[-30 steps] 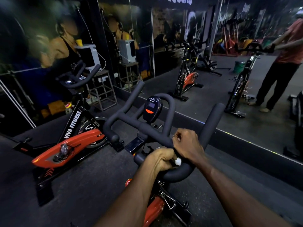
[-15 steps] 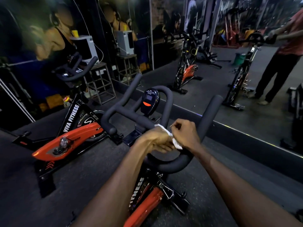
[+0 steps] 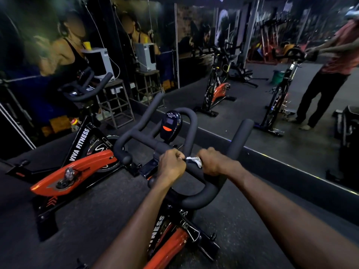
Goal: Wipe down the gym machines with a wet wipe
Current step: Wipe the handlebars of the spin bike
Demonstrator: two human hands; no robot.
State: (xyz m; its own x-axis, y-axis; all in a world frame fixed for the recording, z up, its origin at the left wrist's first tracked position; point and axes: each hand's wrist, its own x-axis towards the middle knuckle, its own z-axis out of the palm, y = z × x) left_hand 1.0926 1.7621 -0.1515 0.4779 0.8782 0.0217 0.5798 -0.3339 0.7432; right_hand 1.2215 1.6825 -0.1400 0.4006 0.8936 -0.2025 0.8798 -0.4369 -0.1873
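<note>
Centre frame, left hand (image 3: 172, 164) and right hand (image 3: 212, 163) pinching white wet wipe (image 3: 194, 161) over handlebar (image 3: 196, 197), "VIVA FITNESS" on neighbouring bike (image 3: 79, 144), own frame lettering cut to "NESS".

The near spin bike's handlebar (image 3: 196, 199) is matte black, its frame (image 3: 171, 249) orange-red; the wet wipe (image 3: 194, 161) is white; the console (image 3: 171, 123) carries an orange button.

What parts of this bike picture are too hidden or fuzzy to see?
Head view only:
- Wet wipe: mostly bunched between the left hand and right hand; its full shape is hidden.
- Fingertips: curled under, out of sight.
- Console screen: too small to read.
- Bike's frame: seat and pedals cut off by the bottom edge.
- Wall posters: blurred.
</note>
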